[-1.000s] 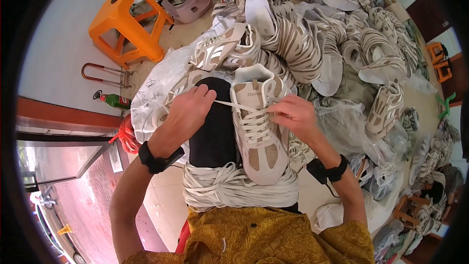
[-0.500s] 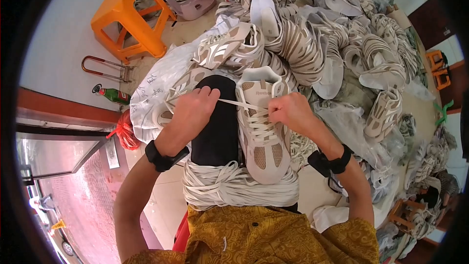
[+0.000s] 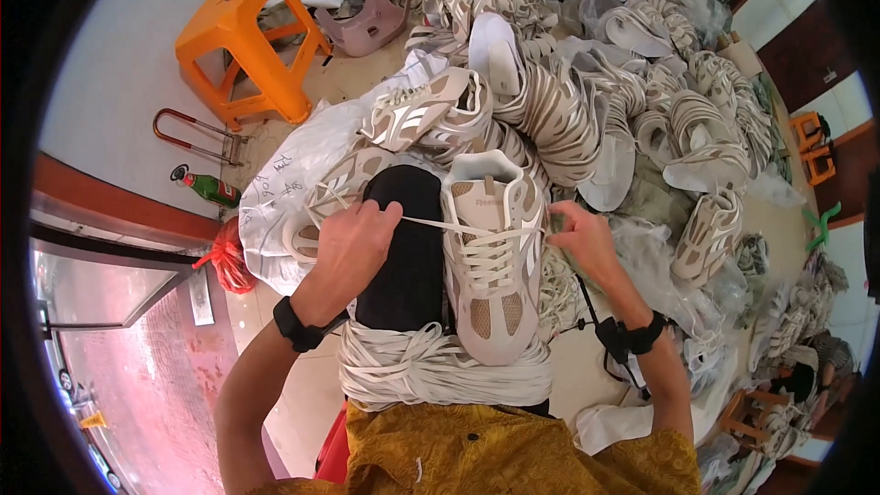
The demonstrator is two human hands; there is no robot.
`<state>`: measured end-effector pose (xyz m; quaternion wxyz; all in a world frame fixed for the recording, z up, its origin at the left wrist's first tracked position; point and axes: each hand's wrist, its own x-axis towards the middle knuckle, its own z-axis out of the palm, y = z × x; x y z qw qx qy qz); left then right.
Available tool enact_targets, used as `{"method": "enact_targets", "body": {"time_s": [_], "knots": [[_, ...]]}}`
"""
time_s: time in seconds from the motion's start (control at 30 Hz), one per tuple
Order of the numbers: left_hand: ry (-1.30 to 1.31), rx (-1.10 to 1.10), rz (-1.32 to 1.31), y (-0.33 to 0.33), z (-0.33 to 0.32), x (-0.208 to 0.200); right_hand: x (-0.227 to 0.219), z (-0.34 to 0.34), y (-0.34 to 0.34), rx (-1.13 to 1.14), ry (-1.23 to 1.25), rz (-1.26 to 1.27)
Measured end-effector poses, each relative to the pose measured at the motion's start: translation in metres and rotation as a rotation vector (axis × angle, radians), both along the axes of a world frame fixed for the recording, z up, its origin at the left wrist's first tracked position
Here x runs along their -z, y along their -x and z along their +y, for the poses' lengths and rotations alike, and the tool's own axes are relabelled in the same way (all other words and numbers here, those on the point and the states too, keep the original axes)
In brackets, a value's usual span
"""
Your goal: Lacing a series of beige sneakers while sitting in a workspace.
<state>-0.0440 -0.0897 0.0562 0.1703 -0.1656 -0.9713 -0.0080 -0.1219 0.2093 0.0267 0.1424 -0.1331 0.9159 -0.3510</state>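
Observation:
A beige and white sneaker point(image 3: 495, 312) lies toe toward me, beside a black padded block point(image 3: 401, 266). White lacing crosses its tongue. My left hand point(image 3: 357, 240) is closed in a pinch over the block, holding a white shoelace point(image 3: 431, 223) that stretches taut to the sneaker's upper eyelets. At the sneaker's right side, my right hand point(image 3: 585, 240) has its thumb and forefinger curled by the other stretch of lace; it appears to grip it, though the fingertips partly hide the hold. Below the toe lies a thick bundle of white shoelaces point(image 3: 440, 376).
Stacked and nested beige sneakers point(image 3: 550, 119) pile up ahead and to the right, among clear plastic bags point(image 3: 655, 238). A white sack point(image 3: 284, 174) lies at left. Farther left stand an orange stool point(image 3: 247, 46), a green bottle point(image 3: 211, 188) and a red bag point(image 3: 229, 258).
My right hand has moved right, from over the sneaker's tongue to beyond its edge. My left hand has shifted slightly left and down. The lace now lies lower across the upper eyelets.

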Motion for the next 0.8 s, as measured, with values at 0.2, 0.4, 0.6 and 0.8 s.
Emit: {"method": "enact_targets", "body": {"time_s": [0.2, 0.4, 0.6, 0.8], "knots": [[-1.366, -0.221, -0.648, 0.018, 0.013, -0.018, 0.073, 0.009, 0.019, 0.001, -0.079, 0.135], [-1.791, 0.013, -0.67, 0.038, 0.012, -0.029, 0.061, 0.016, 0.021, 0.236, 0.473, -0.249], [-1.471, -0.123, -0.606, 0.047, 0.026, -0.034, -0.002, 0.028, 0.028, 0.141, 0.515, -0.234], [-1.181, -0.23, -0.56, 0.045, 0.039, -0.04, 0.009, -0.024, 0.003, -0.345, -0.131, 0.916]]}}
